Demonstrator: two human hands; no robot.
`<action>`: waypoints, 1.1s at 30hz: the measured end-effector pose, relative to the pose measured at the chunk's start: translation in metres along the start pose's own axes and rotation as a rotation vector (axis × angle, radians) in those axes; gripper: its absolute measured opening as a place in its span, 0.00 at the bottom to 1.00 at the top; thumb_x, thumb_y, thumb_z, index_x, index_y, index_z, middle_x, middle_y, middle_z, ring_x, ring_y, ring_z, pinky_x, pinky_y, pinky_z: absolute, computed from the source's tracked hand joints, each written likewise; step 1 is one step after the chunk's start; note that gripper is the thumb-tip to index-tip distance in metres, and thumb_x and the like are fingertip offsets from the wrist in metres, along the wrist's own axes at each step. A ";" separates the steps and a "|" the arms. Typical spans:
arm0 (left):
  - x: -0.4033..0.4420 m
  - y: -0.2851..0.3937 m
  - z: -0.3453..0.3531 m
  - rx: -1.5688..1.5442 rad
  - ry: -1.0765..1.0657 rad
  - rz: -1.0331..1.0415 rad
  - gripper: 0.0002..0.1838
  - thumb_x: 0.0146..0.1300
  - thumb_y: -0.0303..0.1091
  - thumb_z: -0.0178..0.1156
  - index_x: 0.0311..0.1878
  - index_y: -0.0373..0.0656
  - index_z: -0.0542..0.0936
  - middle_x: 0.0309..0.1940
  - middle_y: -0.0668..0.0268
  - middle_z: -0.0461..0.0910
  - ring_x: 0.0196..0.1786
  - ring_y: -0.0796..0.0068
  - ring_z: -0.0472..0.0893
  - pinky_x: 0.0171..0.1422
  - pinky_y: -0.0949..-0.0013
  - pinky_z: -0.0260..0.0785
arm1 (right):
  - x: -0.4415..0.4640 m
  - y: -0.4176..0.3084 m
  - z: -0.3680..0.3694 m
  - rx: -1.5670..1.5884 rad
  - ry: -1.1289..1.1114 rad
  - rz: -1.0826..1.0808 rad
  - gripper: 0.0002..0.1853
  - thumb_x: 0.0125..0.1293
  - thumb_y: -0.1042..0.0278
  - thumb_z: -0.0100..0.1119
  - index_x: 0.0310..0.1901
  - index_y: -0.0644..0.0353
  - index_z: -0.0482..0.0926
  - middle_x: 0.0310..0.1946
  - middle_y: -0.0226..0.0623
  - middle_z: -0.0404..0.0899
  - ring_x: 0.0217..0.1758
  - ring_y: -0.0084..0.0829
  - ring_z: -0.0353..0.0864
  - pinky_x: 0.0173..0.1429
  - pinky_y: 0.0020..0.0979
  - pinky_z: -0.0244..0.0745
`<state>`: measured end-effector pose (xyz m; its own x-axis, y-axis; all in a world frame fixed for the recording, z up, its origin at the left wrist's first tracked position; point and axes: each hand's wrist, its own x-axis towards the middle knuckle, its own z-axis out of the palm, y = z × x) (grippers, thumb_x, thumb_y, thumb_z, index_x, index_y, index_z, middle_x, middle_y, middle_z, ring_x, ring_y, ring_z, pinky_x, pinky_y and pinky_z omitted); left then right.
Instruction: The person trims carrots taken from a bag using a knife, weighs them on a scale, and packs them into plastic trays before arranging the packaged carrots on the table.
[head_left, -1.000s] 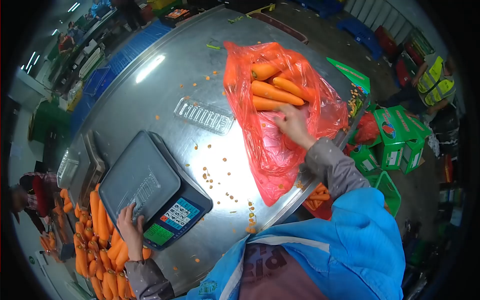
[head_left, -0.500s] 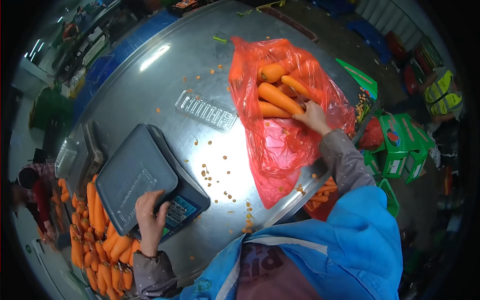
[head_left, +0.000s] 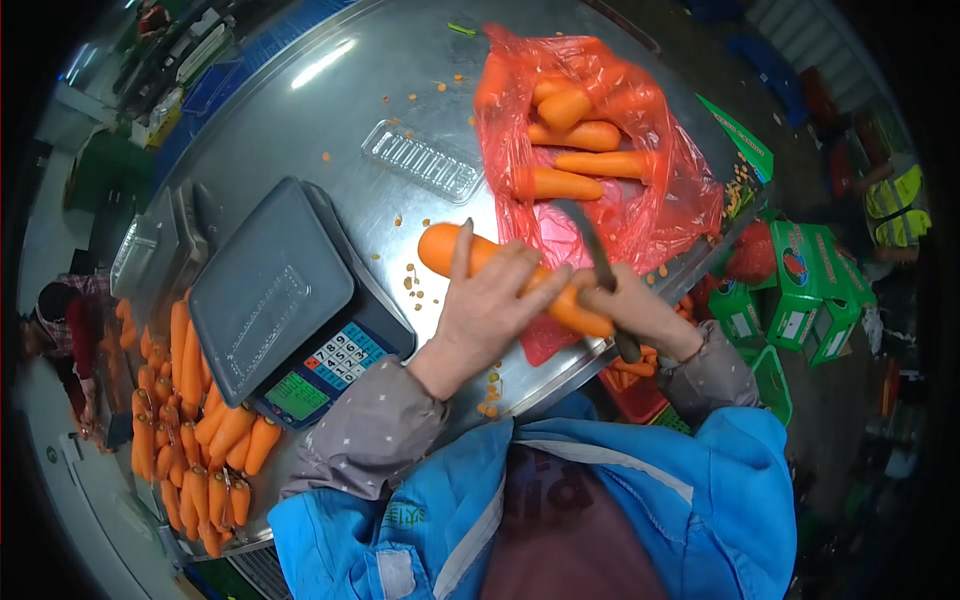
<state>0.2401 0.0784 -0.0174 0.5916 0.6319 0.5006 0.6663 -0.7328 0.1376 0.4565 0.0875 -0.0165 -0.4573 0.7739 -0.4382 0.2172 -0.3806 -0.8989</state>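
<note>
A large orange carrot (head_left: 450, 248) lies across the front of my body, above the table's near edge, with my left hand (head_left: 492, 300) wrapped over its middle. My right hand (head_left: 635, 310) is closed round a dark curved knife (head_left: 590, 238) at the carrot's narrow right end. Behind both hands is an open red plastic bag (head_left: 655, 130) with several carrots (head_left: 570, 182) in it. Left of the bag lies a clear plastic tray (head_left: 422, 160). To the left of my left hand stands a digital scale (head_left: 275, 290) with another clear tray (head_left: 262, 325) on its plate.
Bunched carrots (head_left: 190, 430) are heaped at the left, near stacked clear trays (head_left: 135, 255). Carrot trimmings (head_left: 412, 290) dot the metal table (head_left: 300, 130). Green boxes (head_left: 795, 265) and a red crate (head_left: 635, 395) stand at the right. A person in a yellow vest (head_left: 897, 205) is far right.
My left hand has moved from the scale onto the carrot. My right hand has come back from the bag and now holds the knife. The carrot has left the bag.
</note>
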 end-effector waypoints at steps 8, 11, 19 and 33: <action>-0.022 0.006 -0.002 -0.782 -0.008 -0.555 0.30 0.45 0.28 0.68 0.55 0.38 0.72 0.38 0.57 0.74 0.41 0.59 0.76 0.47 0.65 0.67 | -0.012 -0.009 0.019 -0.857 0.516 -0.754 0.18 0.51 0.79 0.56 0.47 0.58 0.77 0.30 0.37 0.74 0.27 0.36 0.77 0.28 0.30 0.71; -0.027 0.011 0.000 -0.779 -0.049 -0.583 0.30 0.46 0.29 0.68 0.56 0.38 0.72 0.37 0.57 0.74 0.41 0.60 0.75 0.48 0.66 0.67 | -0.010 -0.013 0.028 -1.002 0.560 -0.764 0.21 0.48 0.82 0.56 0.47 0.60 0.76 0.30 0.38 0.75 0.29 0.38 0.79 0.30 0.33 0.73; -0.029 0.012 0.001 -0.815 -0.089 -0.632 0.30 0.46 0.29 0.68 0.56 0.37 0.72 0.38 0.57 0.74 0.41 0.61 0.75 0.48 0.66 0.67 | 0.000 -0.009 0.025 -1.065 0.582 -0.734 0.18 0.49 0.82 0.56 0.45 0.59 0.76 0.29 0.38 0.76 0.28 0.38 0.79 0.29 0.32 0.73; -0.040 -0.016 -0.002 -1.690 0.094 -1.121 0.25 0.63 0.41 0.57 0.58 0.39 0.63 0.44 0.60 0.73 0.49 0.68 0.75 0.56 0.63 0.68 | 0.134 0.058 -0.126 -1.136 0.845 -0.385 0.17 0.52 0.74 0.56 0.46 0.56 0.74 0.46 0.41 0.74 0.38 0.46 0.79 0.38 0.44 0.75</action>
<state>0.2046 0.0643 -0.0384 0.2454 0.9121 -0.3285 -0.3889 0.4030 0.8285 0.5164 0.2329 -0.1283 -0.0994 0.9452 0.3109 0.9314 0.1983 -0.3052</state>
